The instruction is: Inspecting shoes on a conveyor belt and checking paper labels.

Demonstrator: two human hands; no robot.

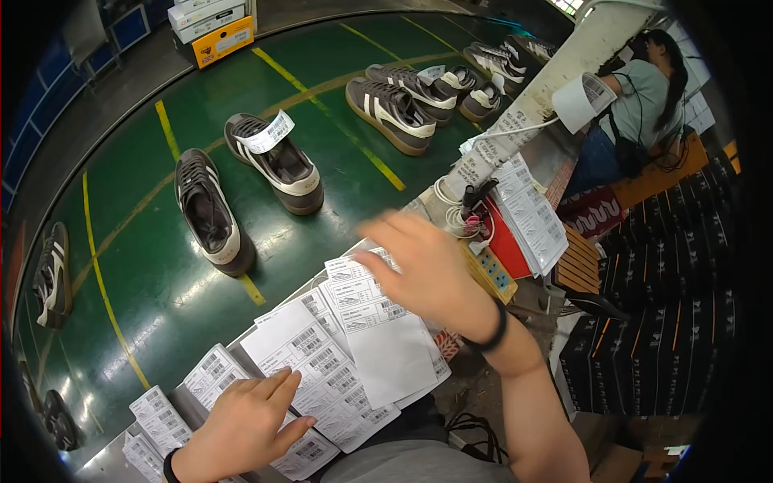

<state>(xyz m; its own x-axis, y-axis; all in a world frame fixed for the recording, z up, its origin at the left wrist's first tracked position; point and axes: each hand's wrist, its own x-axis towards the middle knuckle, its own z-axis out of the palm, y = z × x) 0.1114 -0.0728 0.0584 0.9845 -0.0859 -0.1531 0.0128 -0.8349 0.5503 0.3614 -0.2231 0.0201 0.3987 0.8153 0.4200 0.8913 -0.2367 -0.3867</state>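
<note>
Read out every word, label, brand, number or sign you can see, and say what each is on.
I don't copy out print or brands, but here is where it stands.
Label sheets: barcodes and tiny lines, mostly too small to read.
White tag on a dark shoe: fine print, too small.
Orange box: lettering and a logo, not copied.
Pale post: dark marks, too small.
Black boxes: pale marks, unreadable.
</note>
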